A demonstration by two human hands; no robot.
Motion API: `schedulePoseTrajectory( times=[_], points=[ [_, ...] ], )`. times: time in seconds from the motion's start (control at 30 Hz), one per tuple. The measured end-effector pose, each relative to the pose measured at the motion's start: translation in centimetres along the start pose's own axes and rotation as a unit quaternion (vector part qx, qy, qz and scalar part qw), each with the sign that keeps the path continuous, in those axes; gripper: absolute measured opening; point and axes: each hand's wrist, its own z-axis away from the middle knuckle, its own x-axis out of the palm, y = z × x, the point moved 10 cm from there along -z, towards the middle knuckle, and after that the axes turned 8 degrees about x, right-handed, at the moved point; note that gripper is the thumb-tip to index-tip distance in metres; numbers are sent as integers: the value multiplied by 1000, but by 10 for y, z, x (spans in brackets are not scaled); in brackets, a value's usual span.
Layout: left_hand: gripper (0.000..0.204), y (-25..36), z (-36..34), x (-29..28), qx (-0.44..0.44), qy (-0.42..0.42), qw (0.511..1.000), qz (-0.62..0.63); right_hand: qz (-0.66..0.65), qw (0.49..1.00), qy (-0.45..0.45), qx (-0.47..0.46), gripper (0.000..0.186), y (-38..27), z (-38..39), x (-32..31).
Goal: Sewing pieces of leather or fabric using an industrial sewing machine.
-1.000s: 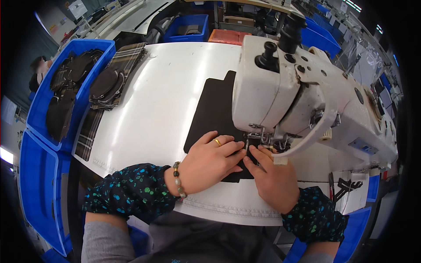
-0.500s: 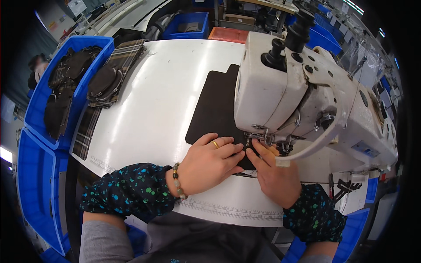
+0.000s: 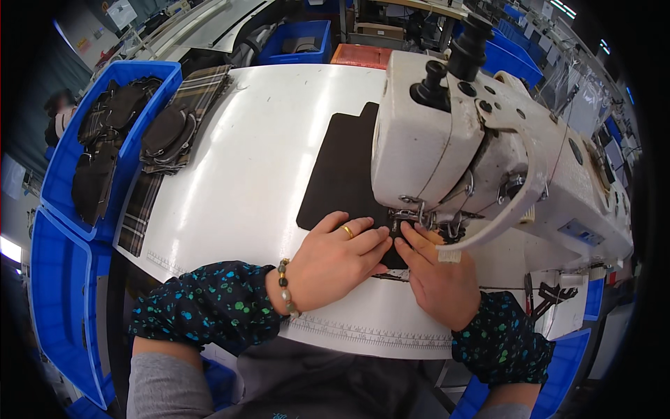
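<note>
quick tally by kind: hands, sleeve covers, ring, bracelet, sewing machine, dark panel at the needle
Hands (left hand, right hand): 2
Sleeve covers (left, right): 2
Ring: 1
Bracelet: 1
Sewing machine: 1
Dark panel: 1
Total: 8

My left forearm [image 3: 171, 349] is slanting in from the lower left, and my left hand [image 3: 331, 262] is lying palm down, its fingers [image 3: 368, 242] pointing rightward and bending slightly, its thumb [image 3: 377, 270] resting lower. My right forearm [image 3: 508, 396] is reaching in from the lower right; my right hand [image 3: 443, 279] is angling up-left, palm down, fingertips [image 3: 401, 244] sitting just beside the left ones.
</note>
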Motion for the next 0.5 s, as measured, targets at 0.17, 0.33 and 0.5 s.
schedulePoseTrajectory(
  times=[0.17,0.33,0.5],
  points=[
    [38,-3,-2,4,2,-12,1000,0,-5,1000,-6,22,45,5,-1,4],
    [37,-7,-5,3,-4,-3,1000,-9,-31,998,-10,48,46,11,-5,6],
    [38,-8,-6,2,-9,-6,1000,-4,-33,999,16,16,43,9,-4,-4]
  ],
)
